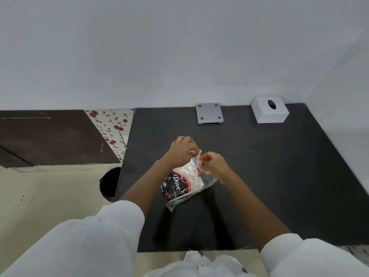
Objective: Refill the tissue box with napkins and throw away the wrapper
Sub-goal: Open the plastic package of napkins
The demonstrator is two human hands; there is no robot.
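Observation:
A pack of white napkins in a clear wrapper [183, 182] with a black and pink printed label lies on the black table [279, 176], near its middle. My left hand [182, 149] pinches the far top edge of the wrapper. My right hand [212, 162] pinches the same edge just to the right, fingers closed on the plastic. The white tissue box [269, 109] with an oval slot stands at the table's far right corner, against the wall. Its grey base plate [209, 113] lies apart from it, to its left.
A black waste bin [109, 182] stands on the beige floor just left of the table. A dark brown panel and flowered wallpaper [111, 124] run behind it. White walls close the table's far and right sides.

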